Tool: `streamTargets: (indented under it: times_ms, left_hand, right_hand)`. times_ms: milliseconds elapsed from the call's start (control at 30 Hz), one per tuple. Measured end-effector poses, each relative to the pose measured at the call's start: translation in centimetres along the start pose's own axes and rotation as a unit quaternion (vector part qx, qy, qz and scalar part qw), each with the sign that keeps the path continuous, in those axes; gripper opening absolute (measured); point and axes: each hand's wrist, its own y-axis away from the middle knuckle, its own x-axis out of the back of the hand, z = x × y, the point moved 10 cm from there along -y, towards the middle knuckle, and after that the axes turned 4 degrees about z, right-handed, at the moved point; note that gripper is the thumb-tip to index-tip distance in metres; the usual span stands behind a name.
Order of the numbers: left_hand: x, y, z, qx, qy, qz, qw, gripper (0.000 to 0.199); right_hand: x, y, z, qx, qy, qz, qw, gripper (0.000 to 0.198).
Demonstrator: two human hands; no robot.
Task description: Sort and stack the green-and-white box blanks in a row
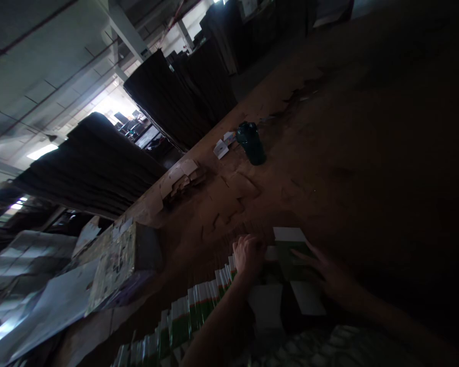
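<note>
A green and white flat carton (290,255) lies in front of me on the brown table, its pale flaps spread out. My right hand (323,270) rests over its right side, fingers stretched out and apart. At the carton's left edge is my left hand (248,255), its fingers curled closed; what they hold, if anything, is hidden in the dim light. Beside and partly under my left forearm runs a long row of folded green and white cartons (191,306), packed edge to edge.
A dark green cup (251,143) stands farther along the table (309,168). Small white box pieces (222,148) and a pile of cardboard scraps (181,178) lie near the far edge. A worn box (118,260) sits at left. Tall dark stacks (92,168) rise beyond.
</note>
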Motion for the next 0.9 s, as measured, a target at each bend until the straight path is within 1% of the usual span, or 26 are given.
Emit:
streamTargets:
  times_ms: [67, 100, 133, 200, 267, 367, 433, 467, 533, 567, 600, 667, 733, 767, 800, 833, 867, 900]
  left_hand:
    - [0.0, 0.1, -0.1, 0.006, 0.008, 0.009, 1.0, 0.015]
    - [0.0, 0.1, -0.2, 0.008, 0.012, 0.012, 1.0, 0.015]
    - [0.0, 0.2, -0.1, 0.008, 0.014, 0.013, 1.0, 0.015]
    - [-0.2, 0.2, 0.0, 0.003, 0.014, 0.009, 1.0, 0.016]
    - [-0.4, 0.2, 0.2, -0.002, 0.006, 0.001, 1.0, 0.017]
    - [-0.8, 0.3, 0.7, -0.014, -0.02, -0.004, 1.0, 0.017]
    - [-1.2, 0.4, 1.3, -0.026, -0.037, -0.009, 0.999, 0.014]
    - [-1.5, 0.5, 1.6, -0.039, -0.043, -0.011, 0.998, 0.018]
    - [-2.1, 0.6, 2.4, -0.068, -0.049, -0.017, 0.996, 0.036]
    - [-2.4, 0.6, 2.7, -0.08, -0.048, -0.017, 0.995, 0.043]
    - [-2.6, 0.6, 3.0, -0.089, -0.046, -0.018, 0.995, 0.048]
    - [-3.0, 0.6, 3.0, -0.086, -0.038, -0.022, 0.995, 0.05]
    - [-3.3, 0.5, 2.9, -0.076, -0.026, -0.033, 0.996, 0.055]
    - [-3.3, 0.4, 2.8, -0.069, -0.016, -0.041, 0.997, 0.058]
    - [-3.1, 0.4, 2.8, -0.06, -0.004, -0.049, 0.997, 0.061]
    - [-2.7, 0.2, 2.7, -0.049, 0.015, -0.054, 0.997, 0.063]
    - [-2.1, 0.1, 2.6, -0.038, 0.04, -0.057, 0.997, 0.062]
    - [-1.2, -0.1, 2.4, -0.023, 0.067, -0.056, 0.996, 0.057]
  right_hand:
    - [-4.2, 0.9, -0.8, 0.024, -0.012, -0.049, 0.998, 0.064]
    - [-5.6, 1.3, -0.6, 0.026, -0.012, -0.064, 0.998, 0.064]
    - [-6.5, 1.8, -0.2, 0.023, -0.009, -0.072, 0.997, 0.063]
    - [-7.4, 2.5, 0.5, 0.025, -0.004, -0.085, 0.996, 0.058]
    - [-7.5, 2.8, 0.7, 0.038, 0.008, -0.086, 0.995, 0.055]
    - [-7.1, 2.6, 0.1, 0.056, 0.048, -0.054, 0.996, 0.056]
    - [-6.6, 2.1, -0.4, 0.063, 0.094, -0.025, 0.993, 0.055]
    - [-6.3, 1.9, -0.6, 0.067, 0.121, -0.021, 0.99, 0.053]
    - [-5.6, 1.5, 0.0, 0.079, 0.175, -0.037, 0.981, 0.049]
    - [-4.8, 1.5, 0.8, 0.084, 0.2, -0.043, 0.975, 0.048]
    - [-3.6, 1.4, 1.9, 0.087, 0.225, -0.037, 0.97, 0.049]
    - [0.2, 1.3, 4.5, 0.075, 0.272, 0.014, 0.959, 0.055]
    - [4.4, 1.2, 6.5, 0.041, 0.291, 0.066, 0.953, 0.062]
    - [6.0, 1.0, 6.9, 0.015, 0.278, 0.07, 0.958, 0.064]
    - [7.0, 0.7, 6.6, -0.012, 0.246, 0.054, 0.968, 0.065]
    - [7.4, 0.2, 5.4, -0.03, 0.198, 0.024, 0.979, 0.064]
    - [7.2, -0.3, 3.3, -0.042, 0.14, -0.012, 0.989, 0.063]
    - [6.6, -0.9, 0.2, -0.032, 0.075, -0.051, 0.995, 0.06]
